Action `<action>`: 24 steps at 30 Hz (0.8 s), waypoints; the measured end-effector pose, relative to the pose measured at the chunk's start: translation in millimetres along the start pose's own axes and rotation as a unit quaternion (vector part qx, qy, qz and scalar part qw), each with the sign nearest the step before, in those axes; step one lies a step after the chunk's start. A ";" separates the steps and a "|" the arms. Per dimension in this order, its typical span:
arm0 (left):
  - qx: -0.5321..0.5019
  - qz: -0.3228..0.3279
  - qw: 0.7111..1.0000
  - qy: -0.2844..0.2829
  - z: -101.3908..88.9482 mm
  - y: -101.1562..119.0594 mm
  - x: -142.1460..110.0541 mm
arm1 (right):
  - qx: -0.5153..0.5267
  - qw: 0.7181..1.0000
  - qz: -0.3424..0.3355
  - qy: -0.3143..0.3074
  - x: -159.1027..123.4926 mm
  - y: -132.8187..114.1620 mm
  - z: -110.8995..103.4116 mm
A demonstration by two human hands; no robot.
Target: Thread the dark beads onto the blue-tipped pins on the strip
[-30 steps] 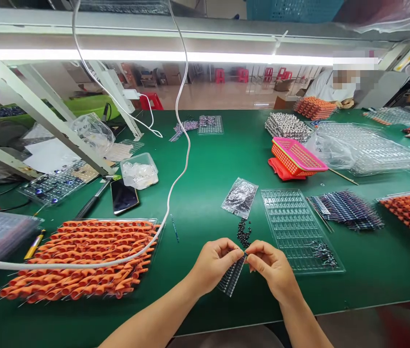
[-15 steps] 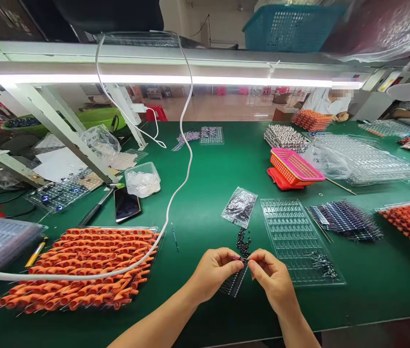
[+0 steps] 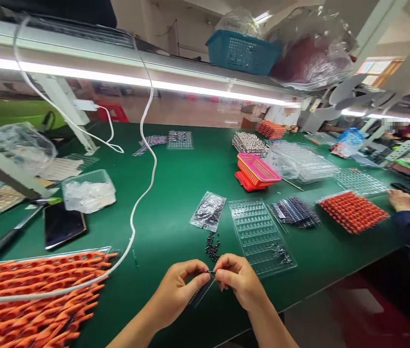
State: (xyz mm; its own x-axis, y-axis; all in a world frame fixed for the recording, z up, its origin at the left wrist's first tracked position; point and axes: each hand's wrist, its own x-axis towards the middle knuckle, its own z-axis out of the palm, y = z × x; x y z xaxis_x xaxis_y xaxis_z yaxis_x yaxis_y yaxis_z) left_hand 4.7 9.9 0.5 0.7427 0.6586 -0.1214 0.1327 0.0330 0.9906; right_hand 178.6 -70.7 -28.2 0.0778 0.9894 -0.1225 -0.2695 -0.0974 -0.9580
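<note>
Fingertips of my left hand [image 3: 181,292] and my right hand [image 3: 239,280] meet in a pinch on a small, thin dark part [image 3: 212,273], too tiny to name. Beneath them, partly hidden by the left hand, is a dark strip [image 3: 202,293] with fine rows. Just beyond the fingers lies a scatter of small black beads [image 3: 211,247]. Farther out is a clear plastic bag [image 3: 208,210] with more black pieces. To the right of the hands rests a clear blister tray [image 3: 250,227], with a little pile of thin-legged parts [image 3: 281,254] on its near right corner.
Orange parts [image 3: 34,299] fill the near left, with a white cable [image 3: 132,227] crossing over them. A phone [image 3: 63,224] and a plastic tub [image 3: 89,191] lie left. Pink and orange baskets [image 3: 257,170] stand beyond the tray. A co-worker's hand [image 3: 401,199] is at far right.
The view has turned to the right, so the table's things appear farther left. Both hands stay pinched together over the strip, with only small finger movements.
</note>
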 end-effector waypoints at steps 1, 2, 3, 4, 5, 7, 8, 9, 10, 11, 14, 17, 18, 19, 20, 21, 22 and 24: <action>-0.013 -0.008 1.000 -0.020 -0.1 1.7 -0.4 | -0.019 1.000 -0.004 0.002 -3.4 -4.0 2.2; -0.031 -0.020 0.998 -0.042 0.2 2.9 -0.8 | -0.046 0.999 -0.012 0.004 -7.5 -8.7 4.0; -0.050 -0.032 0.996 -0.061 0.8 3.8 -1.1 | -0.081 0.996 -0.024 0.007 -12.3 -14.1 4.5; -0.066 -0.043 0.994 -0.077 1.6 4.4 -1.3 | -0.126 0.991 -0.041 0.013 -17.3 -19.8 3.0; -0.080 -0.053 0.992 -0.085 2.4 4.8 -1.3 | -0.179 0.982 -0.062 0.023 -22.2 -25.4 -1.6; -0.105 -0.072 0.989 -0.076 3.3 5.1 -0.7 | -0.310 0.941 -0.116 0.071 -31.2 -35.4 -22.1; -0.117 -0.082 0.988 -0.062 3.1 5.2 0.0 | -0.373 0.911 -0.139 0.109 -35.0 -39.4 -37.9; -0.128 -0.092 0.986 -0.045 2.7 5.4 0.9 | -0.425 0.879 -0.154 0.153 -38.4 -42.6 -56.8; -0.136 -0.099 0.985 -0.028 1.9 5.5 1.9 | -0.469 0.849 -0.154 0.189 -41.4 -45.0 -77.7; -0.142 -0.102 0.985 -0.009 1.1 5.5 2.9 | -0.508 0.822 -0.144 0.213 -44.2 -46.6 -99.6; -0.152 -0.096 0.983 0.035 -1.3 4.6 5.4 | -0.589 0.757 -0.136 0.250 -50.6 -47.9 -159.3; -0.164 -0.094 0.979 0.072 -2.4 2.5 7.1 | -0.649 0.712 -0.129 0.237 -53.2 -44.2 -194.2; -0.167 -0.096 0.978 0.082 -2.5 1.8 7.6 | -0.668 0.693 -0.133 0.235 -52.8 -41.9 -198.6; -0.170 -0.097 0.976 0.091 -2.6 1.2 8.1 | -0.686 0.674 -0.141 0.236 -51.6 -39.3 -199.2; -0.172 -0.097 0.975 0.098 -2.8 0.6 8.6 | -0.701 0.655 -0.153 0.238 -49.8 -36.5 -196.1; -0.173 -0.096 0.975 0.103 -3.0 0.2 9.1 | -0.710 0.640 -0.168 0.241 -47.2 -33.7 -189.4; -0.173 -0.094 0.975 0.107 -3.2 -0.1 9.6 | -0.713 0.632 -0.185 0.241 -43.9 -31.0 -179.2; -0.174 -0.095 0.974 0.113 -3.6 -0.1 10.4 | -0.701 0.639 -0.215 0.230 -35.7 -26.5 -149.9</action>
State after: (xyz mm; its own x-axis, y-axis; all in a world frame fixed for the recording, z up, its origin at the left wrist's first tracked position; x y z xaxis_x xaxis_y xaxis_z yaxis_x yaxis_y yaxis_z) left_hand 10.1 19.5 -0.7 0.5580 0.7631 -0.3260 -0.0062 0.3966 0.9180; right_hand 326.9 -119.6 -37.2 0.2165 0.8518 0.4771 0.9728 -0.1469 -0.1791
